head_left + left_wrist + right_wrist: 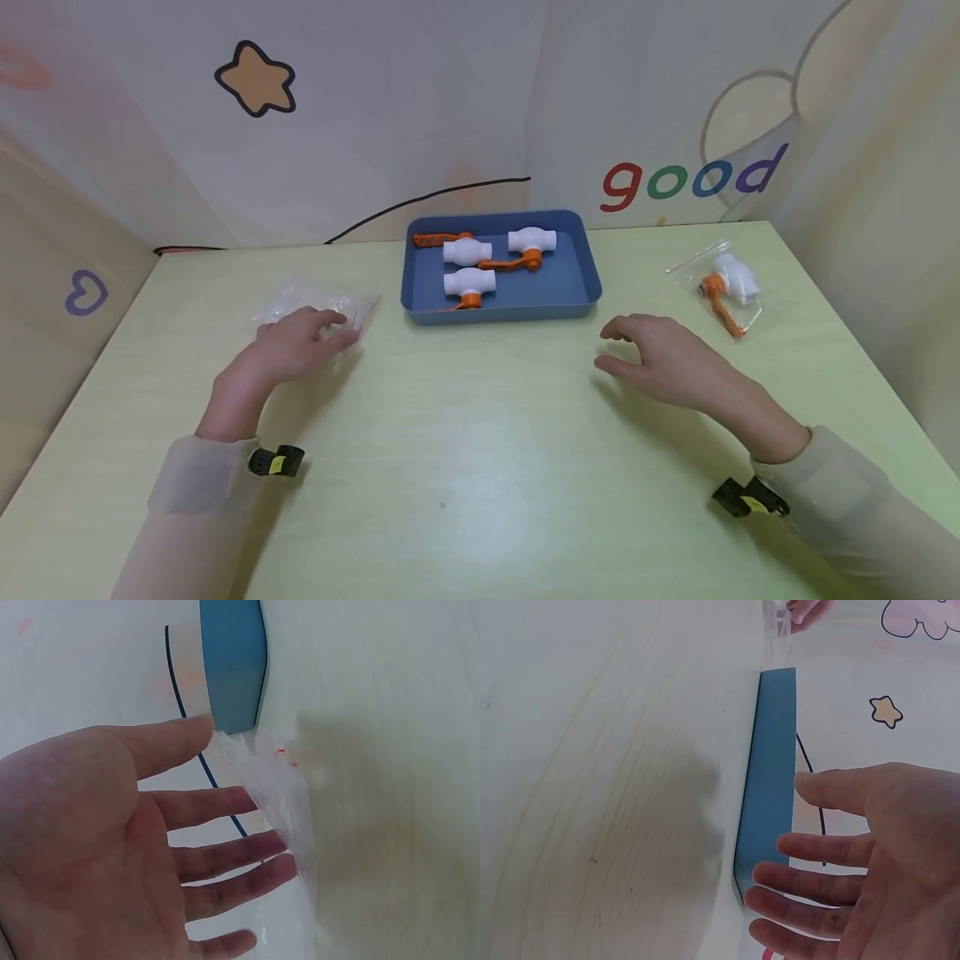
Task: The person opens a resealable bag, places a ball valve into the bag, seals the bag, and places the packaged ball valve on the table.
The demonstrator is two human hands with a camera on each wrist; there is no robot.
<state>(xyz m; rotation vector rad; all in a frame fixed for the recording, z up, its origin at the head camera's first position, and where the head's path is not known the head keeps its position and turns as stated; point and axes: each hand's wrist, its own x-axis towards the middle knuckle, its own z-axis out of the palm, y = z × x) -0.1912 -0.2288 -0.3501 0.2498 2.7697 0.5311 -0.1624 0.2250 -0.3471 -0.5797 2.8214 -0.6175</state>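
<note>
While the left hand [303,342] spreads loosely at the clear plastic bag [311,295], which sits left of the blue tray [547,290], long axis sideways, one corner pointing trayward, the right hand [667,358] hangs relaxed above the worktop [487,433].

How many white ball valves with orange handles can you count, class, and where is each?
4. The blue tray holds three: back-left valve, back-right valve and front-left valve. The bagged valve lies on the table, right of the tray.
</note>
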